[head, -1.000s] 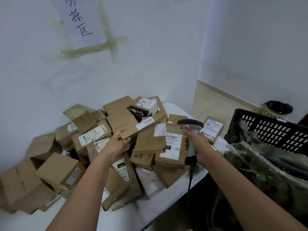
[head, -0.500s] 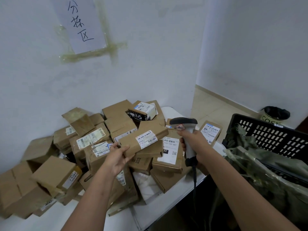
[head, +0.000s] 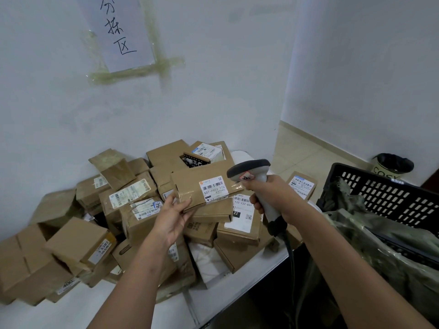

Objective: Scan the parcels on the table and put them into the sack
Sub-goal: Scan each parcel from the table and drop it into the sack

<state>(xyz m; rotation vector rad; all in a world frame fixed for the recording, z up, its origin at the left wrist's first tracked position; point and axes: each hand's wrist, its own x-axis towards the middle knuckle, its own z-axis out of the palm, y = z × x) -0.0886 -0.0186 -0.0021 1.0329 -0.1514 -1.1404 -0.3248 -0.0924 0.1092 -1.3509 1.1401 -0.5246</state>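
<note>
My left hand (head: pixel 172 216) grips the lower left corner of a flat brown parcel (head: pixel 190 184), lifted above the heap with its white barcode label facing up. My right hand (head: pixel 268 198) is closed round the handle of a grey barcode scanner (head: pixel 249 170); the scanner's head sits just right of the label. Under both lies a pile of brown cardboard parcels (head: pixel 133 210) on the white table (head: pixel 225 295). The green sack (head: pixel 384 245) hangs open at the right, draped over a black crate.
A black perforated crate (head: pixel 392 200) stands right of the table, under the sack. A dark-lined bin (head: pixel 392 166) sits on the tiled floor by the far wall. A taped paper sign (head: pixel 118 32) hangs on the wall. The scanner's cable (head: pixel 291 255) drops past the table edge.
My left hand took the flat parcel from the pile, raised it and turned its label up. My right hand brought the scanner up and left, close to the label.
</note>
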